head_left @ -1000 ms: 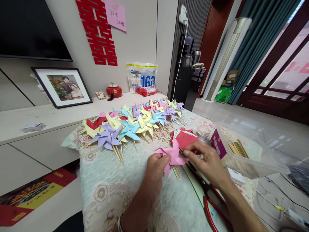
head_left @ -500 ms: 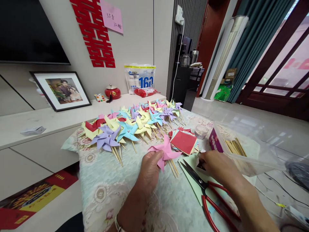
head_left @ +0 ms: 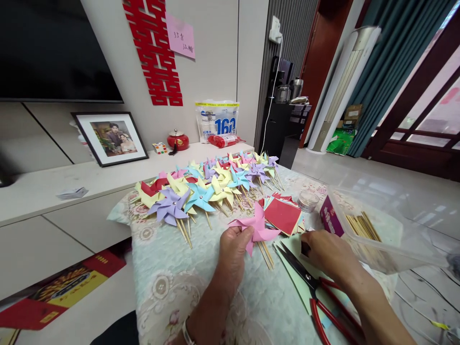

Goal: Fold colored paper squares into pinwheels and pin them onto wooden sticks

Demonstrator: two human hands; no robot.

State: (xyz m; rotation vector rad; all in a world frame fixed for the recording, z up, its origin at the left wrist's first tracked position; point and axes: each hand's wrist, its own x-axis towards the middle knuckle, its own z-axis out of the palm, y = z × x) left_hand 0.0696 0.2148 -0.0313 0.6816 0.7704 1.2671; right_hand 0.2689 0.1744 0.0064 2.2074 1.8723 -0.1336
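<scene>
My left hand [head_left: 233,249] is closed on a pink paper pinwheel [head_left: 256,226], held just above the cloth-covered table [head_left: 179,287]. A few thin wooden sticks [head_left: 266,254] lie under it. My right hand [head_left: 325,249] rests fingers-down on the table beside the red-handled scissors [head_left: 316,297], its fingertips curled on something small and dark that I cannot make out. A stack of red paper squares [head_left: 283,215] lies just beyond both hands.
Several finished pinwheels [head_left: 208,184] in purple, blue, yellow and pink lie in a row across the table's far side. A clear plastic box of sticks [head_left: 377,230] stands at the right, a small round jar [head_left: 308,200] behind the paper. A low white cabinet [head_left: 53,187] runs along the left.
My right hand left the pinwheel and dropped to the table by the scissors. My left hand kept hold of the pink pinwheel. The view shifted slightly.
</scene>
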